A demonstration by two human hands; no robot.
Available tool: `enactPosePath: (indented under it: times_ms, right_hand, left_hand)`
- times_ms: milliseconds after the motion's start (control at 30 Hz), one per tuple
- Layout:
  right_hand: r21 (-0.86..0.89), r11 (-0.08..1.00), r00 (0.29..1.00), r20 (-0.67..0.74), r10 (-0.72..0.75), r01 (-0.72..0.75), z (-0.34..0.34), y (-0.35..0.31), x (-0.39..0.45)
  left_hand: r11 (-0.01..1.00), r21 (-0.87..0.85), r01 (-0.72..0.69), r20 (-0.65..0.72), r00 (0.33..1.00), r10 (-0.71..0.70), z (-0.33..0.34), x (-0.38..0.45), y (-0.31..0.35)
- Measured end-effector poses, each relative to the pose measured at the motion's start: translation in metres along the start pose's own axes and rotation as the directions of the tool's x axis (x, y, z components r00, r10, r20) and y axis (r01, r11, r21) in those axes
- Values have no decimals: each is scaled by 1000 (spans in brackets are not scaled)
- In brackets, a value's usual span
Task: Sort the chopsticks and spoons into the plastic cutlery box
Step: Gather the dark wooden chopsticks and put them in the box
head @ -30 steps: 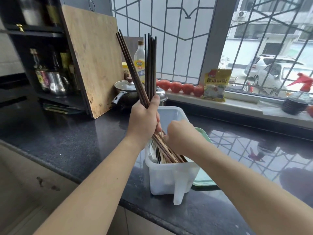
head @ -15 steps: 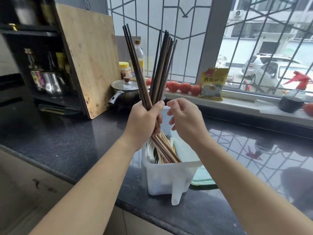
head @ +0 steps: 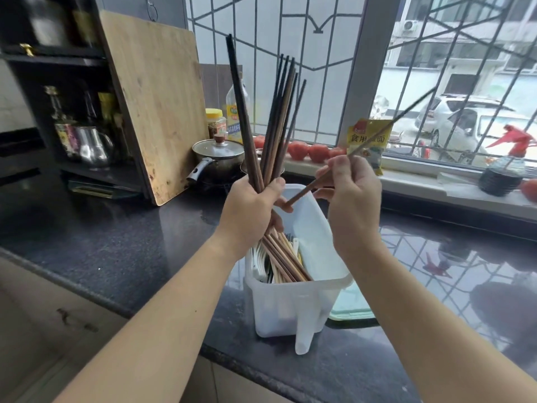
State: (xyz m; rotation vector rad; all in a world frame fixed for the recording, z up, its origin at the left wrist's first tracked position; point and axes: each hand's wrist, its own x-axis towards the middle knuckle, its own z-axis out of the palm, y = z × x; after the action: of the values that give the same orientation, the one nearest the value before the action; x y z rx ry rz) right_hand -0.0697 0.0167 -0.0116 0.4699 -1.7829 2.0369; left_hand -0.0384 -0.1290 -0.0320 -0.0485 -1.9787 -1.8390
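The left hand (head: 250, 210) grips a bundle of chopsticks (head: 270, 135) upright above the white box (head: 293, 303), their lower ends down inside it beside pale cutlery. The right hand (head: 351, 196) pinches one chopstick (head: 374, 135), held apart from the bundle and slanting up to the right. The box stands on the dark table (head: 122, 234), near its front edge.

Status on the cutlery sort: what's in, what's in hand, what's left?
Done: white spoons stand in the plastic cutlery box. In hand: the left hand grips a bundle of chopsticks whose lower ends sit in the box; the right hand pinches a single chopstick held apart. Left: the bundle and the single are not yet released into the box.
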Motion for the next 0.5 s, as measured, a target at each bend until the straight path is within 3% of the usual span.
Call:
enactPosePath:
  times_ms: [67,100,167,200,267,333,367,500]
  right_hand:
    - [-49,996,988,-134,-79,73,-6,-3,2]
    - [-160,982,983,-130,-126,105,-8,-1,4]
    - [-503,850,988,85,-132,157,-5,6,7]
    - [-662,725,967,253,-20,188,-1,11,7]
    - [-841,433,836,470,283,326,8,22,2]
    - [-845,211,752,534,386,491,15,28,-5]
    - [-831,160,740,549,390,533,17,29,-7]
    - [-832,135,735,541,409,538,18,34,-9]
  left_hand:
    - [1000,-21,-2,-84,996,1,0,0,-2]
    - [999,-40,-10,-116,993,5,0,0,-3]
    - [997,-74,-31,-149,989,20,1,-2,-4]
    - [996,-84,-39,-150,988,27,2,-2,-4]
    - [994,-98,-38,-139,990,24,2,-2,-4]
    - [993,-114,-26,-135,991,11,1,-1,-4]
    - [993,-116,-20,-133,991,5,0,0,-4]
    - [994,-106,-20,-118,993,7,1,-1,-2]
